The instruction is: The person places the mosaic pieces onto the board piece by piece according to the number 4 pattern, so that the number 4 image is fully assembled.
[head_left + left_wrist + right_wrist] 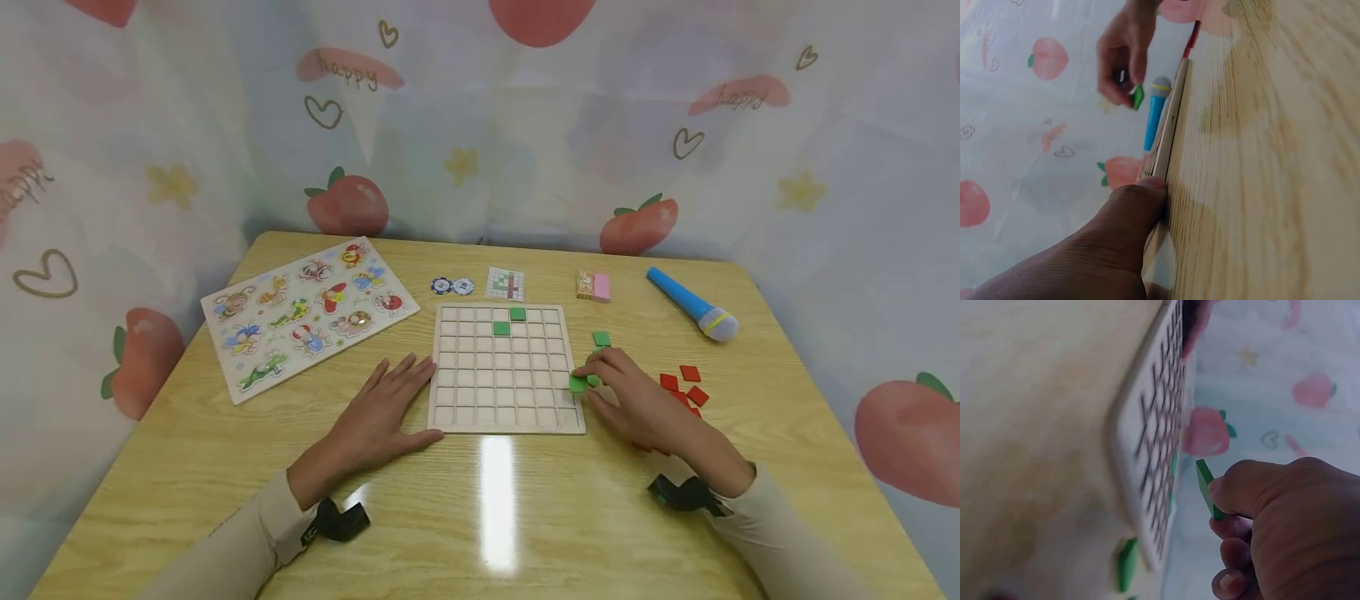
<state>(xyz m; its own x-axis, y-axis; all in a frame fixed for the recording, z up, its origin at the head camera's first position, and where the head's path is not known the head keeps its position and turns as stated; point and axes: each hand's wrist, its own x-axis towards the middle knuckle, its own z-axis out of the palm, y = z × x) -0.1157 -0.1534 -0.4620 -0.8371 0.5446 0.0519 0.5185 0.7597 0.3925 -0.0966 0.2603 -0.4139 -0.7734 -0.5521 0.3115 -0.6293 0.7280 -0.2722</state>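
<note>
- Touching grid board [495,379] at its left edge: left hand [386,412], fingers spread.
- Two green tiles [517,314] in its top rows.
- Green tile [1205,487] pinched by right hand [637,400], aloft near board's right edge.
- Farther right: red tiles [689,373], blue microphone [686,300] beyond.

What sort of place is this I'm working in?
Probably a play or filming corner: a fruit-print backdrop surrounds a wooden table bearing an insect puzzle and a grid board.
</note>
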